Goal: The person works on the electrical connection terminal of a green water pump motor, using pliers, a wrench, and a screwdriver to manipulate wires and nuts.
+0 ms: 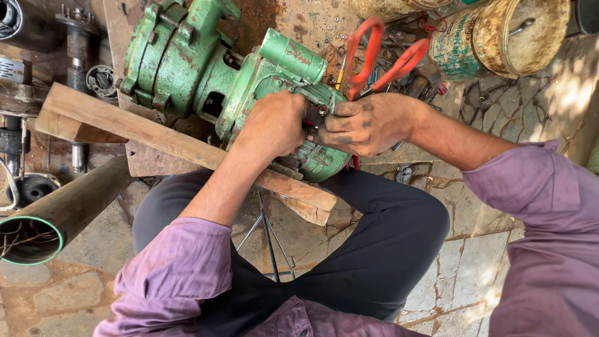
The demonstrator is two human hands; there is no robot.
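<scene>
both hands (274,125) (365,123) grip the green motor (206,68) on a plank (125,122); red pliers (374,56) and rusty cans (499,34) crowd beyond, pipe (62,212) lies left.

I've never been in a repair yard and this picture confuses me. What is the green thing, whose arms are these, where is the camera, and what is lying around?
The camera sits on the person's head and looks down, so the arms in purple sleeves and the crossed legs are their own. The left hand and right hand, both grimy, press on one end of a worn green cast-metal machine, apparently a motor or pump. Whether the fingers pinch a small part there cannot be seen. The machine rests on a wooden plank over stone paving. Beyond the hands lies a tool with red handles; farther off stands a rusty tin. A large pipe lies on the left.
</scene>
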